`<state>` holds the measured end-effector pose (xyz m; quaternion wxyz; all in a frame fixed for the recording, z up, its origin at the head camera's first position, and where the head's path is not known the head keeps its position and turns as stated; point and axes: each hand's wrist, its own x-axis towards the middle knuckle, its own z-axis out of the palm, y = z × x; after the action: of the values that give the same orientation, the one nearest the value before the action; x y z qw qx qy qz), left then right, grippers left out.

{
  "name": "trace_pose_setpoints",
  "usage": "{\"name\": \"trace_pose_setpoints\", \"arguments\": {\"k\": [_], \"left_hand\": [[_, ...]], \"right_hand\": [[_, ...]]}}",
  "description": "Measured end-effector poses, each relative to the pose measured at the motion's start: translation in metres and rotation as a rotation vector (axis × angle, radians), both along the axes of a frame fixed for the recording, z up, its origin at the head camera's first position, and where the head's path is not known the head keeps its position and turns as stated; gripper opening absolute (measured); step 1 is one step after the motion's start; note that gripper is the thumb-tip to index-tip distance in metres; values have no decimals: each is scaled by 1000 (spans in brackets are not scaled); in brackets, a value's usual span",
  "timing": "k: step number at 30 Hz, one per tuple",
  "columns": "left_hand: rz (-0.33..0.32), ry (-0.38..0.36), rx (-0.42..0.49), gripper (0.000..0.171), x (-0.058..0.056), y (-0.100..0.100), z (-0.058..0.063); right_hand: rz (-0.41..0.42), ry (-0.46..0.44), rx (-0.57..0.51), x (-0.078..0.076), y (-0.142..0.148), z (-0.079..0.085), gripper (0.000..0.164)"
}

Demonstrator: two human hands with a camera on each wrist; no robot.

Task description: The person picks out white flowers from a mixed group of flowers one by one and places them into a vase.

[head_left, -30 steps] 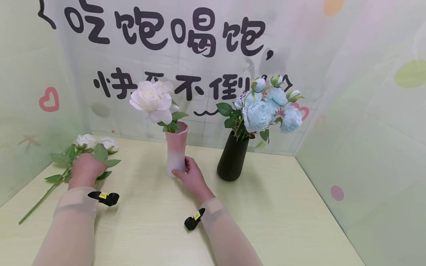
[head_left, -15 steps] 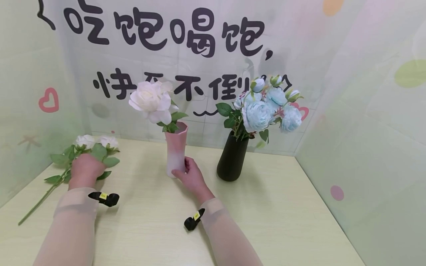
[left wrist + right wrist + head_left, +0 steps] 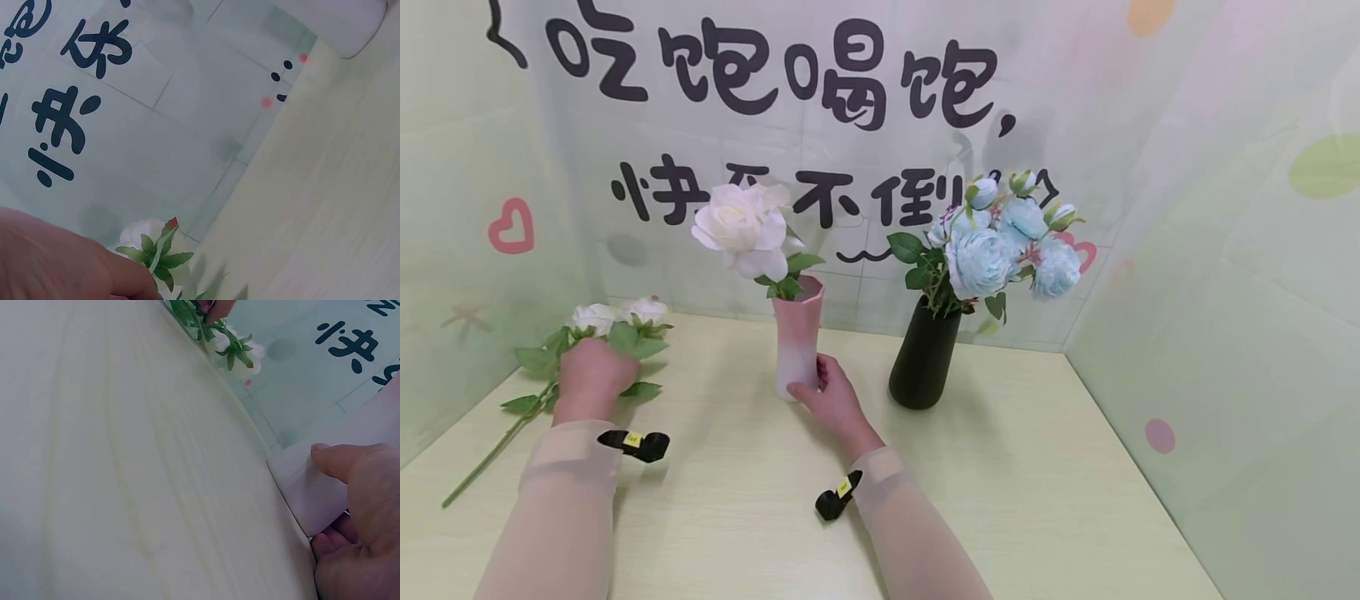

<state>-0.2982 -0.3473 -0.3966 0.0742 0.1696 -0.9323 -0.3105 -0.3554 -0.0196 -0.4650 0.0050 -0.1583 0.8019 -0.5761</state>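
Observation:
At the left of the head view, my left hand (image 3: pixel 597 375) pinches the stem of a white rose (image 3: pixel 643 311), whose green leaves spread to the right of the hand. Another white rose (image 3: pixel 593 319) lies beside it, and a long green stem (image 3: pixel 490 462) runs down to the left on the table. My right hand (image 3: pixel 835 404) grips the lower part of a pink-and-white vase (image 3: pixel 797 333), thumb in front and fingers around its right side. The vase stands upright with a large white rose (image 3: pixel 741 225) in it. The left fingertips are mostly hidden by the hand and leaves.
A black vase (image 3: pixel 925 354) with several light blue flowers (image 3: pixel 985 258) stands to the right of the pink vase. The pale wooden table (image 3: pixel 1037 500) is bounded by a printed cloth backdrop (image 3: pixel 865 283) at the back and sides.
My left hand has shifted up slightly, and the right-hand white rose and its leaves have risen with it. My right hand and both vases have stayed in place.

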Motion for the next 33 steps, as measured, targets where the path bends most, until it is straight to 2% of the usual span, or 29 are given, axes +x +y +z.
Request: {"name": "trace_pose_setpoints", "arguments": {"k": [6, 11, 19, 27, 33], "left_hand": [[-21, 58, -29, 43, 0, 4, 6], [-25, 125, -51, 38, 0, 9, 14], [-24, 302, -27, 31, 2, 23, 36], [-18, 401, 20, 38, 3, 38, 58], [8, 515, 44, 38, 7, 47, 73]], "right_hand": [[-3, -1, -9, -1, 0, 0, 64], [-5, -1, -14, -1, 0, 0, 65], [-8, -6, -12, 1, 0, 1, 65], [-5, -6, 3, 1, 0, 0, 64], [-1, 6, 9, 0, 1, -1, 64]]}}
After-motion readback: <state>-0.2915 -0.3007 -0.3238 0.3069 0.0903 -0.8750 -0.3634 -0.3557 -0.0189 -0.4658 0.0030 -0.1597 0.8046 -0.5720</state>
